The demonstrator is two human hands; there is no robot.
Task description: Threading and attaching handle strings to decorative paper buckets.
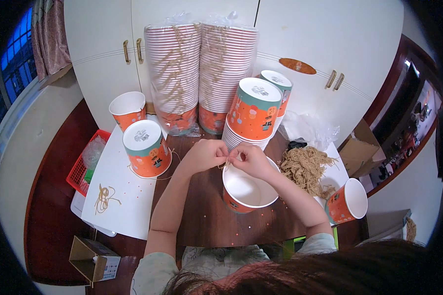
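Observation:
A large orange paper bucket with a white inside stands upright on the brown table in front of me. At its far left rim, my left hand and my right hand meet, fingertips pinched together on a thin tan string. Most of the string is hidden by the fingers. My right wrist passes over the bucket's far right rim. Just beyond the hands rises a stack of upside-down orange and green paper buckets. To the right lies a tangled heap of tan strings.
Two tall bagged bucket stacks stand at the back, before white cabinets. On the left are an upside-down bucket, an upright bucket, loose string and a red basket. Another bucket lies tilted at the right edge.

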